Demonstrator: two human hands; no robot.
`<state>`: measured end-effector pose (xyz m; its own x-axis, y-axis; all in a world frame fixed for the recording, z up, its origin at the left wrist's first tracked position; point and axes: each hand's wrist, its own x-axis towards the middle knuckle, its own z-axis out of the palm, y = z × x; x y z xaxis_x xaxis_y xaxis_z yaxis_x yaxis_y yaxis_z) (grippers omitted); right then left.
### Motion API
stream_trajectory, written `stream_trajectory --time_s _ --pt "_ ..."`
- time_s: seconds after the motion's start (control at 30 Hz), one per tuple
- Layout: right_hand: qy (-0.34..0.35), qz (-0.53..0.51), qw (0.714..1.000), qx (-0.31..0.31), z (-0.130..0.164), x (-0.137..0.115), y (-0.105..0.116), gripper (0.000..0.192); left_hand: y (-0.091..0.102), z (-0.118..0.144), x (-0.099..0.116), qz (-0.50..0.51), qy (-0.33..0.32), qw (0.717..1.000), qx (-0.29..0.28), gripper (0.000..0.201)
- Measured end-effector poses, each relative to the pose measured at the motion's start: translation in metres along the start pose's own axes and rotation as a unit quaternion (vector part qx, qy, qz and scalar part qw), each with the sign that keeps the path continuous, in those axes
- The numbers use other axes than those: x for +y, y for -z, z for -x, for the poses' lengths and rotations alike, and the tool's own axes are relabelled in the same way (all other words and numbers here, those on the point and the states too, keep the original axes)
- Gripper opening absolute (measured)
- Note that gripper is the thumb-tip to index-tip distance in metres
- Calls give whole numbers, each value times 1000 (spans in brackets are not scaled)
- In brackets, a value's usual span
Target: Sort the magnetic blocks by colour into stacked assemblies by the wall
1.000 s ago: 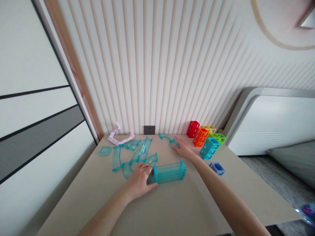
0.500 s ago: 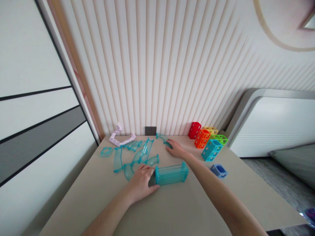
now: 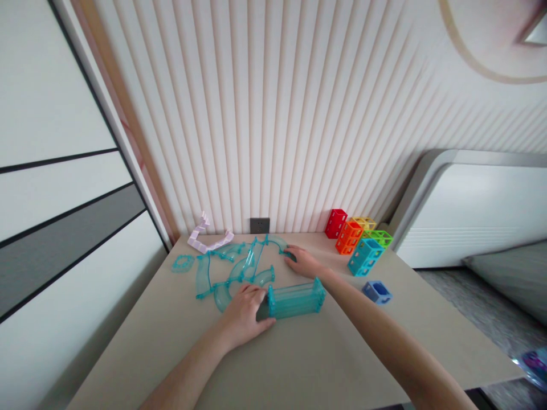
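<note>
left hand (image 3: 243, 310) fingers curled around left end of straight teal track block (image 3: 296, 299) lying mid-table (image 3: 299, 364), right hand (image 3: 304, 263) farther back, fingers closed on curved teal track piece (image 3: 276, 244), loose teal curves (image 3: 233, 267) left, coloured cubes (image 3: 356, 239) far right

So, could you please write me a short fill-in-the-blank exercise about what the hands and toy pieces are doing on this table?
1. The left hand rests against the end of a straight ____ track piece.
2. The right hand touches a ____ track piece near the wall.
3. The small cube lying alone near the right forearm is ____.
4. The block nearest the wall in the colourful cluster is ____.

Missing words: teal; curved; blue; red
</note>
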<state>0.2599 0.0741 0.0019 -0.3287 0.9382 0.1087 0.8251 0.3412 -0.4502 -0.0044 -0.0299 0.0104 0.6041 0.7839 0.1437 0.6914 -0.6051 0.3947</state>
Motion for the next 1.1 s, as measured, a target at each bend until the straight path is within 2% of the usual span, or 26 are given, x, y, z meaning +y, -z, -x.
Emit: stream_trajectory --time_s 0.13,0.47,0.67,0.83,0.97,1.1 --pt "17 -10 1000 -6 4 -3 2 42 -1 0 -1 1 3 1000 0 51" --pt "69 -64 995 -46 -7 -21 7 43 -3 0 -1 -1 -2 1000 9 46" --pt "23 -92 995 12 6 -8 19 46 -2 -2 3 -15 -21 1000 12 53" --pt "-40 -84 991 97 55 7 39 43 -7 -5 11 -12 -25 999 28 47" --pt "-73 -65 986 136 122 11 53 42 -10 -10 21 -1 -18 999 31 42" --pt "-103 -14 976 193 186 5 54 42 -10 -21 31 -1 -4 1000 19 39"
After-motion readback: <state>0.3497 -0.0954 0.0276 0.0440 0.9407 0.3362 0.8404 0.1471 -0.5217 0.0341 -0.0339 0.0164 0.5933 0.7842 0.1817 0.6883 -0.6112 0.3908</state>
